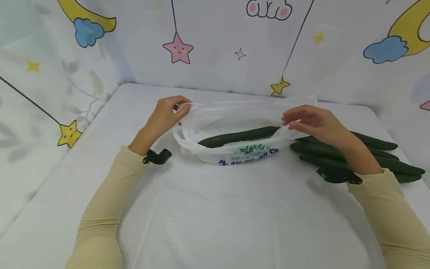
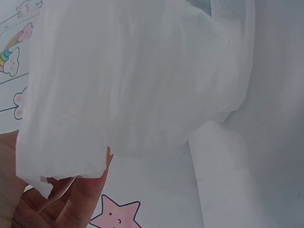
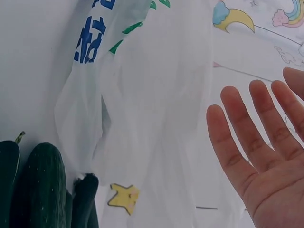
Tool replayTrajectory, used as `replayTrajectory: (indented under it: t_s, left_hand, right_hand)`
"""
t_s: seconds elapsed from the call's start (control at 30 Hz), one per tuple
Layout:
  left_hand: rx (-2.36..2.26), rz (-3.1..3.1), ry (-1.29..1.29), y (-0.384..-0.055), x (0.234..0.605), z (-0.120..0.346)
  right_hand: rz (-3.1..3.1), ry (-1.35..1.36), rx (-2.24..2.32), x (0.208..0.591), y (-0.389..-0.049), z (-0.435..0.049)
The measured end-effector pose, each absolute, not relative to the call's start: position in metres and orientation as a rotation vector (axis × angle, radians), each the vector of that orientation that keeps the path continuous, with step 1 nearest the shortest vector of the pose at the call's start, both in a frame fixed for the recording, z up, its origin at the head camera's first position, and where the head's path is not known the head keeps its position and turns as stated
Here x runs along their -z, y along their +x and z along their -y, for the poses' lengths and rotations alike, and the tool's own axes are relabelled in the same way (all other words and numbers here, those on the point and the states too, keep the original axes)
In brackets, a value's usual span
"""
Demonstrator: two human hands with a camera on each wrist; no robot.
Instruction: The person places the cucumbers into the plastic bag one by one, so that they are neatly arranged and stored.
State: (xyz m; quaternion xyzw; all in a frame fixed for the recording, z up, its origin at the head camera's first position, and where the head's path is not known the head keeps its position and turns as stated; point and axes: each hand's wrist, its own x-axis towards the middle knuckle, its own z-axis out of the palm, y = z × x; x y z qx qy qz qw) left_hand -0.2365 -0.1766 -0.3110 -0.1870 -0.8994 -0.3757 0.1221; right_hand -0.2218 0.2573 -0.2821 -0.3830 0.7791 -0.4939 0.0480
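Note:
A white plastic bag (image 1: 231, 112) with green leaves and blue lettering lies on its side, its mouth spread wide. One long cucumber (image 1: 240, 136) rests inside it. At the bag's left end my left hand (image 1: 168, 112) pinches the handle edge between thumb and fingers; the left wrist view has the thin plastic (image 2: 118, 85) hanging over those fingers (image 2: 85, 199). My right hand (image 1: 312, 121) hovers by the bag's right end, fingers extended. In the right wrist view its palm (image 3: 280, 190) faces the camera, apart from the plastic, holding nothing.
Several cucumbers (image 1: 386, 161) lie in a pile on the right, partly beneath my right forearm. A white cloth (image 1: 218, 220) covers the table. Behind stands a pale backdrop (image 1: 215, 71) printed with stars, moons and clouds.

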Motion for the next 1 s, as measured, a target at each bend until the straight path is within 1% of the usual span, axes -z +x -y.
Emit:
replayTrajectory:
  t_s: [0.23,0.53,1.0]
  left_hand:
    - [1.117,2.637,-0.526,-0.236,0.311,0.177]
    - [1.103,2.642,-0.529,-0.236,0.31,0.177]
    - [1.107,2.63,-0.538,-0.237,0.312,0.177]
  right_hand:
    - [-2.312,-1.129,1.624,0.28,-0.22,-0.267]
    - [-2.555,-1.002,1.449,0.276,-0.214,-0.278]
    - [-2.39,-1.057,1.635,0.277,-0.21,-0.297]
